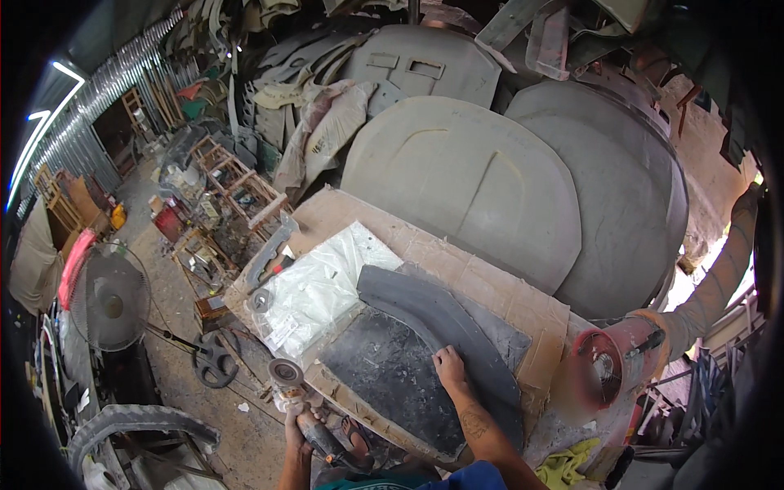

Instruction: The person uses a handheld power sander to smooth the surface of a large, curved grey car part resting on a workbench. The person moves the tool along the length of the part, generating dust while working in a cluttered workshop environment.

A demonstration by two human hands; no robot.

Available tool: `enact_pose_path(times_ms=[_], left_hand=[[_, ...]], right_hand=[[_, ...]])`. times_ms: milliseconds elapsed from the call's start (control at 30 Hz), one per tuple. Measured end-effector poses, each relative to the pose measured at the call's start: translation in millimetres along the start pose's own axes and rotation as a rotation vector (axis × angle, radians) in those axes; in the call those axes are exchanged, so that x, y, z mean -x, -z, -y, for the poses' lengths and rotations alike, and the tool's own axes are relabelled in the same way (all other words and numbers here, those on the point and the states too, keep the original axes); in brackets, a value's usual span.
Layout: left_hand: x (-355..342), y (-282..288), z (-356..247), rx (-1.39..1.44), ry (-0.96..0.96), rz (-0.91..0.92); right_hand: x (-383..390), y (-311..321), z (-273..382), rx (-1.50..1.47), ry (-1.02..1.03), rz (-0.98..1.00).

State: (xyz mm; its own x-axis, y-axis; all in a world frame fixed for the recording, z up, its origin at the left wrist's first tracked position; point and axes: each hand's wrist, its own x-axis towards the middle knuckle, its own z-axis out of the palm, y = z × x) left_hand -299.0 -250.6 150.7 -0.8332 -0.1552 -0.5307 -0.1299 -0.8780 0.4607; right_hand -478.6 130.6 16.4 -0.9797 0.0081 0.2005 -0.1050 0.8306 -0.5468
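My left hand [297, 433] is closed around an angle grinder [320, 437], just off the table's front left edge. The grinder's round disc [286, 373] points away from me and faces up. My right hand [450, 367] grips the inner edge of a curved dark grey panel [437, 304], its fingers bent over that edge. The panel lies on the table, its narrower end at the far left and its wide end toward the right front. Beneath it and to its left is a flat black sheet [380, 363], dusty and scuffed.
Clear plastic wrap [327, 273], a spare disc [260, 301] and a long grey strip [272, 249] lie on the cardboard-covered table [482, 273]. A red round fan [600, 367] with a duct stands at the right. Large grey panels [461, 180] lean behind. A pedestal fan [110, 298] stands left.
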Motion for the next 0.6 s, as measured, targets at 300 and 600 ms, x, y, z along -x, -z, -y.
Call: enact_pose_path(times_ms=[300,600], left_hand=[[-61,18,-65,-0.045,0.117,-0.074],[-112,-31,17,-0.128,0.4,0.204]], right_hand=[[54,13,26,0.077,-0.024,0.004],[325,90,74,-0.181,-0.688,-0.029]])
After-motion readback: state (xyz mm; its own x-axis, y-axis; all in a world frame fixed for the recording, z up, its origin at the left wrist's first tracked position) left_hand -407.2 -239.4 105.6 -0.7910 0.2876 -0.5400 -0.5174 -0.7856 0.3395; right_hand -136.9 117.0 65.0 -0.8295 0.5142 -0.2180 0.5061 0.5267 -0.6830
